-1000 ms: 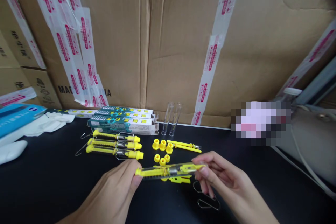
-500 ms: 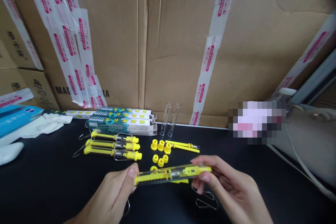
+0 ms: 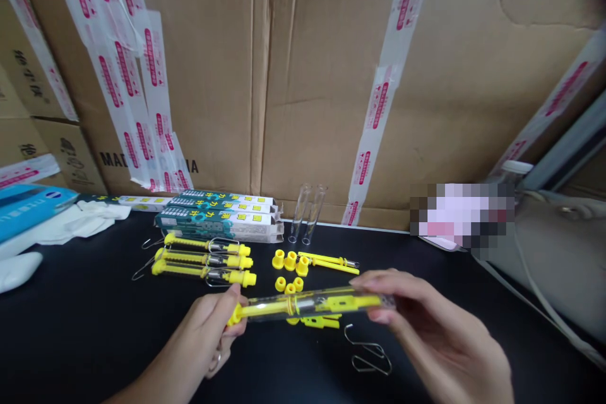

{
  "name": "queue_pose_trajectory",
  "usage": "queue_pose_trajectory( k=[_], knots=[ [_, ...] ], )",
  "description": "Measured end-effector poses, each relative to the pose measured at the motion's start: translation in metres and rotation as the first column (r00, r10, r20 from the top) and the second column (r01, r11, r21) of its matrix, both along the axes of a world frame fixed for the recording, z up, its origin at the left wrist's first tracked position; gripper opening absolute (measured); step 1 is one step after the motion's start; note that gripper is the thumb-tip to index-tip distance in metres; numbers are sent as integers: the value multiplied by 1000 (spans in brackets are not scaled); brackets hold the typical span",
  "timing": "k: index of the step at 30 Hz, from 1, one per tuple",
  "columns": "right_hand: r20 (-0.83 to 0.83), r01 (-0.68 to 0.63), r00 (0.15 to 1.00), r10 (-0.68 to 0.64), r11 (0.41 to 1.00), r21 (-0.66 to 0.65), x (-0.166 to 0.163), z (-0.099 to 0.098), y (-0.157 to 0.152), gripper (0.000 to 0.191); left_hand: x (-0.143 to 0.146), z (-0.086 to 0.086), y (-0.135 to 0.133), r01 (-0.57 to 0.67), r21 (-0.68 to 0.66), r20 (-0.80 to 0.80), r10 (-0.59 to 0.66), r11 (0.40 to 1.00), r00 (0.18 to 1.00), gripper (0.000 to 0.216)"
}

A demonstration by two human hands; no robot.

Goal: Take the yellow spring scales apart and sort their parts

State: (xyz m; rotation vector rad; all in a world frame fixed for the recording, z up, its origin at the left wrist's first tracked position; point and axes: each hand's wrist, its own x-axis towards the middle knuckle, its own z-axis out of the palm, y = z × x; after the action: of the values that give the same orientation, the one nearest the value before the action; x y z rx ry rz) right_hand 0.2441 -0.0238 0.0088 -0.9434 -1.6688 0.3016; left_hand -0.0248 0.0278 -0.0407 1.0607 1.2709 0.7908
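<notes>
In the lower centre of the frame, a clear tube (image 3: 307, 305) with yellow parts inside lies nearly level above the worktop (image 3: 284, 379), gripped at both ends by the hands. The left hand (image 3: 203, 331) is closed on the yellow end piece (image 3: 235, 314); a bit of wire (image 3: 216, 360) shows beneath its fingers. The right hand (image 3: 442, 328) pinches the clear end between thumb and fingers. Bent wires (image 3: 372, 370) lie below the tube, near the right hand. Behind it, mid-frame, stand yellow caps (image 3: 290, 261), with three yellow scales (image 3: 189, 259) at centre left and cartons (image 3: 222, 219) beyond them.
</notes>
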Motion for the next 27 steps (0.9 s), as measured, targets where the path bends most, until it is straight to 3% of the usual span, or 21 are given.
queue_pose_trajectory(
  k=[4, 8, 10, 13, 16, 20, 27],
  knots=[
    [-244, 18, 968, -63, 983, -184, 6, 6, 9, 20, 2, 8, 2, 17, 0, 41, -17, 1000, 999, 70],
    [-558, -27, 825, -89, 980, -196, 21, 14, 28, 27, 3, 21, 5, 53, -3, 86, -52, 999, 995, 71],
    [-623, -17, 775, -105, 982, -187, 30, 21, 41, 27, 2, 24, 6, 71, 11, 110, -72, 997, 991, 69],
    [-548, 51, 824, -145, 982, -183, 43, 32, 64, 34, -1, 27, 6, 82, 32, 141, -85, 996, 986, 67],
    [-301, 165, 930, -210, 971, -171, 51, 34, 87, 48, -3, 30, 4, 91, 37, 162, -96, 995, 982, 66],
    [-81, 185, 974, -209, 954, -238, 50, 27, 111, 57, -3, 36, 0, 99, 35, 179, -104, 994, 978, 65],
    [93, 180, 983, -161, 949, -260, 30, 28, 118, 36, -1, 41, -1, 105, 30, 176, -108, 994, 978, 64]
  ],
)
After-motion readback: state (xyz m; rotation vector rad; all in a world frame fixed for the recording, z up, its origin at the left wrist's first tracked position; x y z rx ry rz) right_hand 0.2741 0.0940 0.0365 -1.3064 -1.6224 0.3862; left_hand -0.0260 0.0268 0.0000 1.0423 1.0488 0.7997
